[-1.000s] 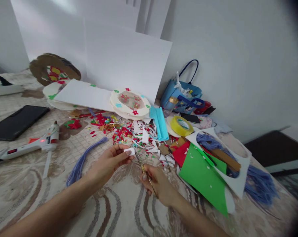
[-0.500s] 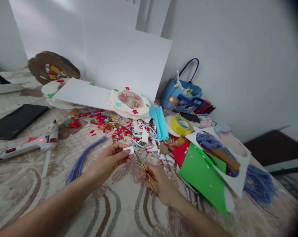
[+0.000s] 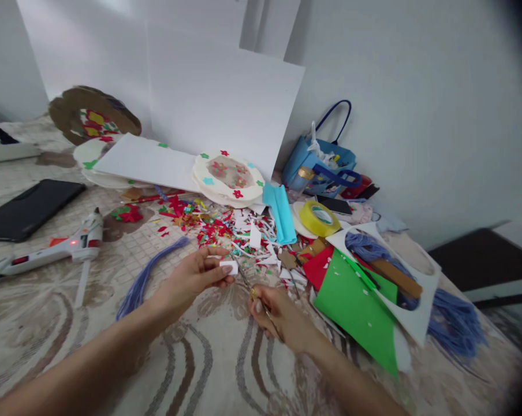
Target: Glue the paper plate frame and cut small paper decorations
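Note:
Between thumb and fingers of my left hand (image 3: 200, 276) is a small white piece of paper (image 3: 229, 266). My right hand (image 3: 282, 318) grips a pair of scissors (image 3: 253, 292) with gold-coloured handles; their blades point up and left, close beside the paper's right edge. Whether the blades touch the paper I cannot tell. Just beyond both hands lies a heap of paper scraps (image 3: 226, 226) in red, white, yellow and green. A bundle of blue-purple yarn (image 3: 146, 280) lies left of my left hand.
At the left are a glue gun (image 3: 77, 245) with a lit red light and a black phone (image 3: 31, 209). Flower-trimmed round frames (image 3: 209, 193) lie at the back. Right are yellow tape (image 3: 317, 218), a green sheet (image 3: 356, 306), and a blue bag (image 3: 299, 156).
The white piece in my left hand has tilted and shifted slightly right and down. The scissors have moved slightly with my right hand. The whole view has shifted a little.

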`<state>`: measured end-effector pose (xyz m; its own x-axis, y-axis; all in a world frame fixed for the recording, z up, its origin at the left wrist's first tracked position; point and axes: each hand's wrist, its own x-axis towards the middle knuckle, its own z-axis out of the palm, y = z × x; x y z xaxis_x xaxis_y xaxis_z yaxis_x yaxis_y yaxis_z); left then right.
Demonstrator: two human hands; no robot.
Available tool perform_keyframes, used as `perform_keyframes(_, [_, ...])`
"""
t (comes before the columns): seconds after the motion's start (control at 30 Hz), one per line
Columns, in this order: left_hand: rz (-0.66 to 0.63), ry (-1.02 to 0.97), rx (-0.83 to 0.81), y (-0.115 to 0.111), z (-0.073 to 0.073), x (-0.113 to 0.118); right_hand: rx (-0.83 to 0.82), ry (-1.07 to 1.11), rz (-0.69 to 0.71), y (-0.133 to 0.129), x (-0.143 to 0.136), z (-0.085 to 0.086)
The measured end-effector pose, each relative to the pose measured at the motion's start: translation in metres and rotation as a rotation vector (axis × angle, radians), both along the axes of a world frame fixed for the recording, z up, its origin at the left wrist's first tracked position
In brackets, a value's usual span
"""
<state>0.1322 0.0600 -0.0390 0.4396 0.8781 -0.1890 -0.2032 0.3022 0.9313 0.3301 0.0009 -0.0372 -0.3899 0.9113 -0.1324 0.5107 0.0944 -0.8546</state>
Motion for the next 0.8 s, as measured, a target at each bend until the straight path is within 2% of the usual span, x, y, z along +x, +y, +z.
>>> perform_keyframes(0.43, [-0.022, 0.065, -0.006, 0.003, 0.001, 0.0, 0.055, -0.144, 0.042, 0.005, 0.004, 0.009])
perform_keyframes(0.5, [0.008, 0.073, -0.009, 0.003, 0.001, 0.0, 0.096, -0.202, -0.005, 0.011, 0.013, 0.013])
perform_keyframes(0.6, [0.033, 0.082, -0.028, 0.002, 0.002, 0.001, 0.192, -0.294, -0.189, 0.023, 0.033, 0.016])
perform_keyframes(0.67, [0.026, 0.076, -0.035, 0.001, 0.001, 0.002, 0.209, -0.283, -0.256, 0.028, 0.043, 0.014])
perform_keyframes(0.8, [0.051, 0.023, -0.047, 0.0, 0.0, 0.004, 0.131, -0.13, -0.118, 0.025, 0.039, 0.008])
